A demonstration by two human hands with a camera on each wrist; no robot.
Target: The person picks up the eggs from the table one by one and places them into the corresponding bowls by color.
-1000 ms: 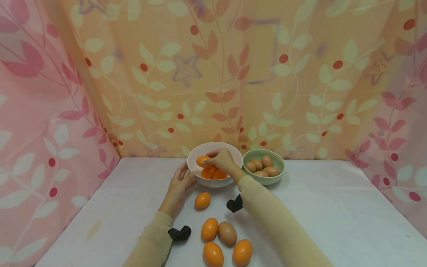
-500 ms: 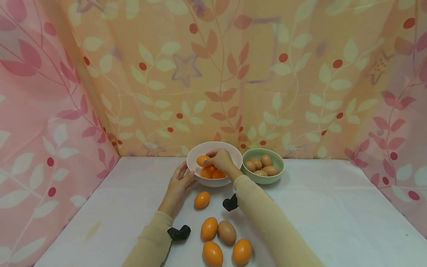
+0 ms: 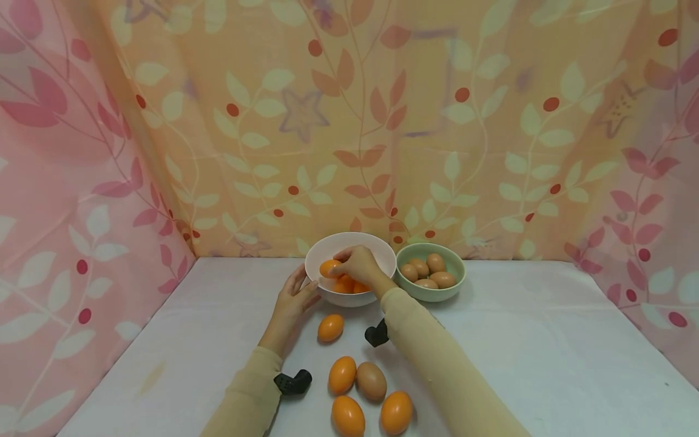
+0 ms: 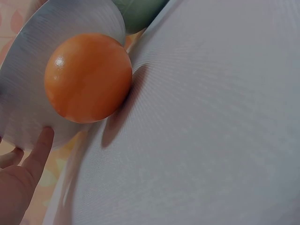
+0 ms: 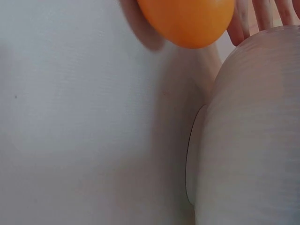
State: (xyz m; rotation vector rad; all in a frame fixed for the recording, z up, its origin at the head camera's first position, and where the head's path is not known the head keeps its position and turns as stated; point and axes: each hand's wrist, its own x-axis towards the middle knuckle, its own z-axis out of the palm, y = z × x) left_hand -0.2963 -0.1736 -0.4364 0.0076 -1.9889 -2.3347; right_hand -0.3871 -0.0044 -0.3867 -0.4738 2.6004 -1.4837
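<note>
In the head view, a pale pinkish-white bowl point(image 3: 319, 252) stands at the back, several orange eggs point(image 3: 343, 284) inside it. My right hand point(image 3: 360, 266) reaches over the near rim and pinches an orange egg point(image 3: 328, 269) inside the bowl, at its left; the fingertips are partly hidden behind that egg. Against the bowl's left outer wall rests my left hand point(image 3: 290, 301), its fingers fairly straight; the left wrist view shows a finger point(image 4: 44, 143) touching the wall. One loose orange egg point(image 3: 330, 328) lies on the white cloth just before the bowl.
A green bowl point(image 3: 462, 278) with several brown eggs point(image 3: 443, 280) stands right beside the white one. Nearer me lie three orange eggs point(image 3: 348, 416) around one brown egg point(image 3: 372, 382). Patterned curtains point(image 3: 349, 121) close off the back and both sides.
My right hand has lowered slightly into the bowl with the orange egg, and the right forearm has shifted a little left. My left hand stays against the bowl.
</note>
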